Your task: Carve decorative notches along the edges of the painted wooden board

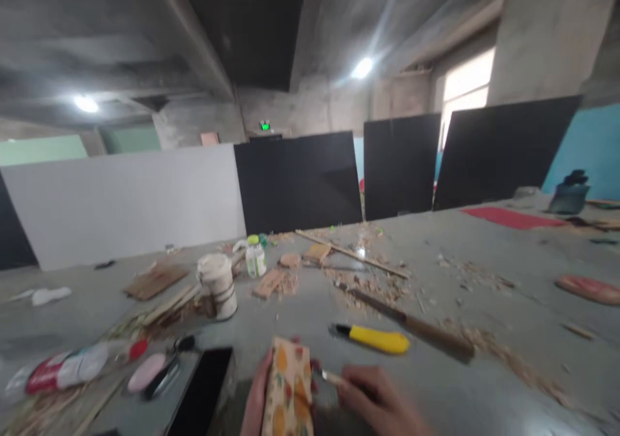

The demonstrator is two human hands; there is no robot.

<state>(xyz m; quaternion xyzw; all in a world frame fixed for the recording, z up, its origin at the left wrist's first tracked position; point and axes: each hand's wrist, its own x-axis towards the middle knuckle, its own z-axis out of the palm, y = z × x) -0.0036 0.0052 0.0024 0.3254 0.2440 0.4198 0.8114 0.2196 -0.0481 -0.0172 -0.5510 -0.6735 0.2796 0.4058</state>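
yellow knife point(376, 339), paper cup point(218, 285), green-capped bottle point(254, 256)

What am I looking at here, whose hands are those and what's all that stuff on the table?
There is no machine here. The picture comes from a camera worn on a person's head, looking forward and down, so the two hands at the bottom edge are that person's own. The left hand holds up a small painted block with fruit patterns. The right hand grips a thin tool beside the block; it is too blurred to say which kind. They work over a grey table strewn with wood shavings. On it lie a yellow knife, a wooden-handled chisel, a paper cup, a small bottle and a black box. Dark panels stand behind the table.
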